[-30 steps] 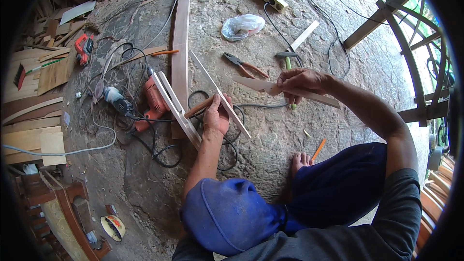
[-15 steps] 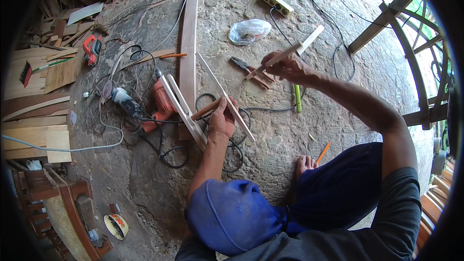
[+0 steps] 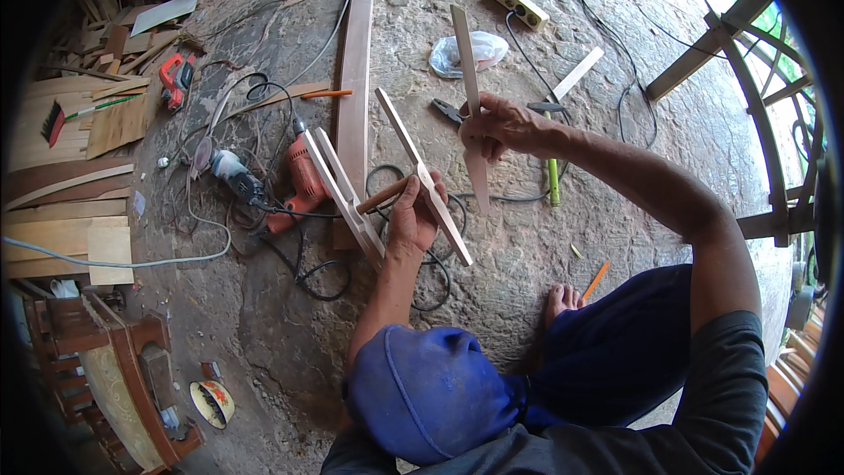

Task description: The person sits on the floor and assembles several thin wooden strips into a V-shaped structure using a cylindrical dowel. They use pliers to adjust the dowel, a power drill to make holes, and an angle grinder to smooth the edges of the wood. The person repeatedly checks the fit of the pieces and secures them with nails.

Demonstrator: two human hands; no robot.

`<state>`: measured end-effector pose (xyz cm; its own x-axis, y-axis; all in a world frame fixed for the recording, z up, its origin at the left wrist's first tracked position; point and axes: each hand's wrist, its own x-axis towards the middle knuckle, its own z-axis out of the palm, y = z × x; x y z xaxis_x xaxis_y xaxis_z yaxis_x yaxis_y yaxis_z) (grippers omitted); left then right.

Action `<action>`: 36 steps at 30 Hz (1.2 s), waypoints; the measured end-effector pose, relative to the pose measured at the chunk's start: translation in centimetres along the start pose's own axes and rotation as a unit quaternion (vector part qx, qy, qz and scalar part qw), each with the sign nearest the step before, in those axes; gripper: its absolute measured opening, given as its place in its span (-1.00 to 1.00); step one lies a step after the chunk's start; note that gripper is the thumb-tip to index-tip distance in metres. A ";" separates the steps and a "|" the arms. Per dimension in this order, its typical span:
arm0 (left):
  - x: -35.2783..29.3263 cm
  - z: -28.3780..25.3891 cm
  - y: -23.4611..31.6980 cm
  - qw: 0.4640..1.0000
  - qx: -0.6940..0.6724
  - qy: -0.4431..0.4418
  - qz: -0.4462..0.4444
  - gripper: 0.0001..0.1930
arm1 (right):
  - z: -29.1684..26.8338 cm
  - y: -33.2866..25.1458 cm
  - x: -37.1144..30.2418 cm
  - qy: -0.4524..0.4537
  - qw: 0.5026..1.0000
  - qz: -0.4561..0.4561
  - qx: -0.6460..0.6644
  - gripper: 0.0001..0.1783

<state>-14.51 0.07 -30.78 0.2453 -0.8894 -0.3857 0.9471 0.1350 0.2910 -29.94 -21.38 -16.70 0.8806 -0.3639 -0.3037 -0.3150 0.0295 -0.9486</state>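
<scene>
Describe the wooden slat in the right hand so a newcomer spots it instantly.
Start at the blue cloth head covering and look up and right to the bare right hand. It holds a long, light-brown wooden slat, nearly upright in the picture. Unlike the pale wooden slat at the left hand, it meets no brown wooden rod.

Held aloft, a slim pale wooden piece (image 3: 464, 44) runs far-to-near, its near end tapering to a point, just right of the frame and apart from it! And that pale wooden frame (image 3: 400, 127), gripped and slanting, has a brown crossbar (image 3: 382, 195) bridging its close-set left slats and single right slat.
</scene>
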 end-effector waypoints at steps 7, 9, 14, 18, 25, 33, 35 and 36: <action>-0.8 1.7 0.2 0.997 0.073 0.012 0.012 -0.54 | 3.7 1.5 3.0 -0.011 0.989 0.083 0.124 -0.55; -1.0 2.2 0.2 0.993 0.103 -0.052 0.002 -0.52 | 4.2 2.6 4.1 -0.022 0.992 0.061 0.109 -0.55; -1.4 2.8 0.1 0.988 0.115 -0.088 0.047 -0.42 | 4.4 4.0 5.3 -0.085 0.910 -0.243 -0.325 -0.52; -1.2 2.2 -0.1 0.984 0.143 -0.087 0.064 -0.36 | 5.6 2.9 4.4 -0.020 0.997 0.052 -0.046 -0.44; -0.1 0.2 -1.3 0.983 0.155 -0.059 0.076 -0.40 | 7.3 1.7 4.3 0.073 0.984 0.114 -0.114 -0.36; 0.3 -1.6 -0.9 0.986 0.136 0.056 0.079 -0.59 | 4.5 5.1 3.9 0.042 0.891 0.069 -0.447 -0.31; 0.3 -0.9 -1.3 0.990 0.113 0.035 0.081 -0.59 | 5.2 5.7 3.0 0.000 0.934 0.130 -0.334 -0.15; 0.3 -0.5 -1.5 0.991 0.105 0.053 0.072 -0.58 | 5.9 5.9 2.6 -0.022 0.957 0.098 -0.273 -0.14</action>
<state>-15.77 -0.21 -31.79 0.4052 -0.8157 -0.4128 0.8398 0.1537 0.5207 -27.42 -16.64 -23.66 0.7955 -0.3611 -0.4867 -0.6037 -0.4021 -0.6884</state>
